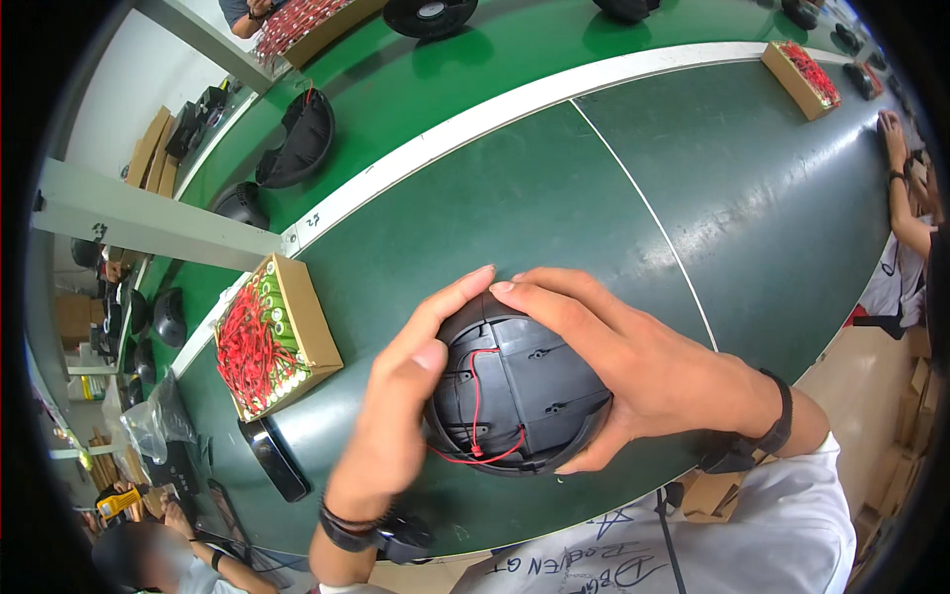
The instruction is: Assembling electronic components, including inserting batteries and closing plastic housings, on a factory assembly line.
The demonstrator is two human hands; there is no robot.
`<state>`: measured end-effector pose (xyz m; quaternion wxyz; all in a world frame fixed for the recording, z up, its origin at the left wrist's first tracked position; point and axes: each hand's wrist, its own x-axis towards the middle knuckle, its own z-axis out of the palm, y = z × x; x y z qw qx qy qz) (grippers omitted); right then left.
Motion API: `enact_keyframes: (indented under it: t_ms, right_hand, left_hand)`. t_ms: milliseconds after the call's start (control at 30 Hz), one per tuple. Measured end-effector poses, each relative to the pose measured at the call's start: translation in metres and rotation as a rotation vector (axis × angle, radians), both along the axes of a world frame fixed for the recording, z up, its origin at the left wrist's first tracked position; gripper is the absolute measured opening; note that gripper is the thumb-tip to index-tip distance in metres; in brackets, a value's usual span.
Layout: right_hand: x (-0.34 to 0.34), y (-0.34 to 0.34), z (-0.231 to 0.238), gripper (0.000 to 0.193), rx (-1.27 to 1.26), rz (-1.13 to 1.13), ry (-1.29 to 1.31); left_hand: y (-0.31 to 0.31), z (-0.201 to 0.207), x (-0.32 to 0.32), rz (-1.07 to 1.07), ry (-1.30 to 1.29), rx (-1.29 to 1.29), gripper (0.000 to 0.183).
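Between my two hands is a round black plastic housing (554, 381), its ribbed inner side turned up. A thin red wire (476, 401) runs down inside it and loops near the bottom rim. My left hand (396, 406) is closed on the left side, thumb on the rim and fingers reaching the far edge. Wrapped round the right side is my right hand (643, 371), its fingertips meeting the left ones at the top. The housing's underside is hidden, so I cannot tell whether it rests on the green table (475, 188).
At left, a cardboard box (315, 315) holds green battery cells with red wires. A black phone-like object (274, 460) lies near it. Beyond a white rail (435, 129), black housings (299, 139) sit on a green surface. A grey post (158, 218) stands left. Other people work nearby.
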<state>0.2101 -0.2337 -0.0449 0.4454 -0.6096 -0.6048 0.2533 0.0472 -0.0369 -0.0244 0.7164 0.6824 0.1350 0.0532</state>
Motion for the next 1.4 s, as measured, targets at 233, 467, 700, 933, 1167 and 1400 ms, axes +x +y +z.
enact_keyframes:
  t_ms: [233, 467, 700, 933, 1167, 1400]
  right_hand:
    - [-0.007, 0.002, -0.004, 0.135, 0.034, -0.036, 0.046]
    - [-0.012, 0.004, -0.009, 0.132, 0.064, -0.043, 0.184]
    - [-0.005, 0.010, -0.016, 0.140, 0.148, -0.034, 0.072]
    - [-0.039, 0.027, -0.022, 0.136, 0.208, -0.410, 0.259]
    - [-0.060, 0.038, 0.012, 0.146, 0.373, -0.543, -0.044]
    - [-0.047, 0.040, 0.014, 0.123, 0.427, -0.507, -0.006]
  left_hand:
    - [0.016, -0.035, 0.019, -0.089, -0.047, -0.077, 0.067]
    - [0.009, -0.041, 0.015, 0.068, -0.197, -0.068, 0.067]
    - [0.004, -0.037, 0.014, 0.136, -0.145, -0.122, 0.068]
    - [0.009, -0.039, 0.017, 0.413, -0.105, -0.538, 0.067]
    - [0.010, -0.042, 0.002, 0.604, -0.159, -0.568, 0.055]
    - [0.007, -0.047, 0.005, 0.623, -0.200, -0.604, 0.056]
